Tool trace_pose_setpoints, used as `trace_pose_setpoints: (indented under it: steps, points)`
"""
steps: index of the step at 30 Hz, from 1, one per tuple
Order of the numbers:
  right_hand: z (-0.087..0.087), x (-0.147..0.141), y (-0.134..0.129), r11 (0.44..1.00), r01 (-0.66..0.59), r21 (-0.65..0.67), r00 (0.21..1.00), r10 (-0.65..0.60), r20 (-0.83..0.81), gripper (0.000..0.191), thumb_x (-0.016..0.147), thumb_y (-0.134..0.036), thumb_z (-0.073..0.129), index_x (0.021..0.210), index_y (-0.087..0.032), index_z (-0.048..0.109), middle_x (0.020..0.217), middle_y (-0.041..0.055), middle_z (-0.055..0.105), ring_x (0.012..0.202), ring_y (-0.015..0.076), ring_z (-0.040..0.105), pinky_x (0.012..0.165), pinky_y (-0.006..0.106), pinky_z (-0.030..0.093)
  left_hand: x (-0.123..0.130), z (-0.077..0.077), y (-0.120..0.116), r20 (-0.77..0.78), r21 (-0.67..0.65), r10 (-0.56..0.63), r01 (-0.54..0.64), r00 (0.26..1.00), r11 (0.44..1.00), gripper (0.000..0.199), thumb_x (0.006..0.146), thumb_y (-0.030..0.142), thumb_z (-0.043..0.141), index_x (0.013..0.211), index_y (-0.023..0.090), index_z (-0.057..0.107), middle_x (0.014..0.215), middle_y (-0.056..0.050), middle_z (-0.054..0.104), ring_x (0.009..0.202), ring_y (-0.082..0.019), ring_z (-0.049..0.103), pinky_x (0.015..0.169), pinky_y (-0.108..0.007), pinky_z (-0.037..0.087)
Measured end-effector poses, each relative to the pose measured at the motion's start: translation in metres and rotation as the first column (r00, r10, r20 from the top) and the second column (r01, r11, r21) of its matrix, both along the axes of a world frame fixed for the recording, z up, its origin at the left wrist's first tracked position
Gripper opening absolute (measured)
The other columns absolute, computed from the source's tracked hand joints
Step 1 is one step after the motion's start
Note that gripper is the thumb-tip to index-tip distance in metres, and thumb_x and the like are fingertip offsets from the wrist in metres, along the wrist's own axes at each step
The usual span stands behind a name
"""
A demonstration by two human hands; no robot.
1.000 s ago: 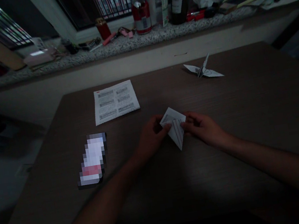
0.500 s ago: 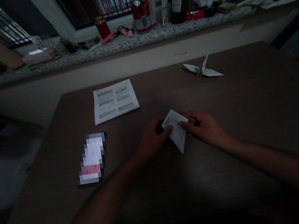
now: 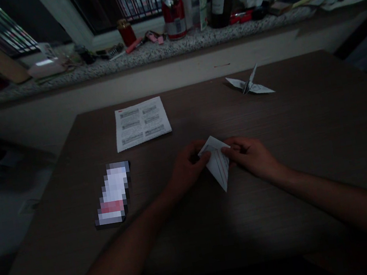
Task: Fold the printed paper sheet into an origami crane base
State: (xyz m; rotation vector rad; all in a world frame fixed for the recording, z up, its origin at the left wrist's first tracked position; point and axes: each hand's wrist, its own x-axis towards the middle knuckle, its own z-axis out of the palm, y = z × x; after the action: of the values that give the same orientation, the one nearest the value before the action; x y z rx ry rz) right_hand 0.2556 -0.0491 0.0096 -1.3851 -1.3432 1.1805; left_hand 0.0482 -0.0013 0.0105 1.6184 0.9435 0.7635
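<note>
A small kite-shaped piece of folded white paper [image 3: 219,164] is held between both hands, its long point toward me. My left hand [image 3: 189,164] pinches its left corner, thumb on top and fingers behind. On the right corner, my right hand [image 3: 251,154] grips the paper the same way. Behind it to the right, a folded paper crane [image 3: 250,86] stands on the brown table [image 3: 288,116]. A printed sheet [image 3: 142,123] lies at the back left, and a phone [image 3: 113,194] with a lit, blurred screen lies left of my left hand.
Beyond the table runs a stone windowsill [image 3: 156,53]. On it stand a red can [image 3: 174,18], a dark bottle [image 3: 219,1], a small red jar [image 3: 126,32] and several other small items. Papers are piled at its right end.
Both hands keep their hold, with only slight shifts of the thumbs. The folded paper's lower point has moved slightly toward me.
</note>
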Motion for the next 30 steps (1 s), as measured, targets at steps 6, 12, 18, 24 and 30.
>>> trace_pose_setpoints:
  steps: [6, 12, 18, 24, 30]
  points:
    - [-0.001, 0.002, 0.001, 1.0, -0.025, 0.014, 0.994, 0.023, 0.105, 0.028, 0.088, -0.046, 0.067, 0.095, -0.019, 0.073, 0.062, -0.0014, 0.06, 0.056, 0.0154, 0.058, 0.051, 0.027, 0.045, 0.001, -0.002, -0.001, -0.057, 0.019, -0.01, 0.011, 0.998, 1.0, 0.027, 0.091, 0.033, 0.067, 0.115, 0.02, 0.068, 0.107, -0.007, 0.074, 0.098, -0.024, 0.071, 0.086, -0.037, 0.056]
    - [0.0, 0.001, 0.001, 0.997, -0.01, 0.08, 0.988, -0.002, 0.152, 0.026, 0.087, -0.042, 0.067, 0.098, -0.02, 0.075, 0.061, -0.002, 0.058, 0.056, 0.016, 0.057, 0.052, 0.028, 0.042, 0.002, -0.006, 0.0, -0.05, 0.024, -0.021, 0.023, 0.999, 0.999, 0.026, 0.093, 0.033, 0.065, 0.115, 0.02, 0.067, 0.108, -0.007, 0.074, 0.098, -0.023, 0.07, 0.085, -0.036, 0.056]
    - [0.0, 0.0, 0.002, 0.998, -0.003, 0.058, 0.999, 0.0, 0.046, 0.023, 0.087, -0.038, 0.068, 0.101, -0.021, 0.072, 0.067, -0.002, 0.062, 0.059, 0.0156, 0.059, 0.054, 0.028, 0.045, 0.001, -0.008, 0.0, 0.006, 0.029, -0.047, 0.047, 0.999, 0.998, 0.031, 0.095, 0.034, 0.063, 0.123, 0.021, 0.068, 0.116, -0.007, 0.073, 0.105, -0.023, 0.069, 0.092, -0.035, 0.054]
    - [-0.002, 0.001, 0.003, 0.998, 0.016, 0.065, 1.0, -0.016, -0.006, 0.02, 0.086, -0.038, 0.069, 0.097, -0.022, 0.073, 0.063, -0.0029, 0.059, 0.055, 0.0146, 0.056, 0.052, 0.027, 0.044, 0.001, -0.003, 0.0, 0.004, 0.007, -0.058, 0.057, 0.998, 0.998, 0.028, 0.095, 0.034, 0.063, 0.118, 0.024, 0.075, 0.113, -0.005, 0.076, 0.103, -0.024, 0.069, 0.091, -0.037, 0.053]
    - [-0.001, 0.003, 0.001, 0.996, 0.04, 0.075, 0.999, -0.041, 0.017, 0.021, 0.086, -0.037, 0.068, 0.098, -0.022, 0.076, 0.061, -0.0027, 0.056, 0.054, 0.0134, 0.05, 0.051, 0.026, 0.036, -0.002, 0.007, -0.004, -0.002, 0.001, -0.08, 0.08, 0.997, 0.997, 0.033, 0.095, 0.044, 0.063, 0.118, 0.025, 0.076, 0.11, -0.005, 0.077, 0.099, -0.023, 0.069, 0.086, -0.035, 0.053]
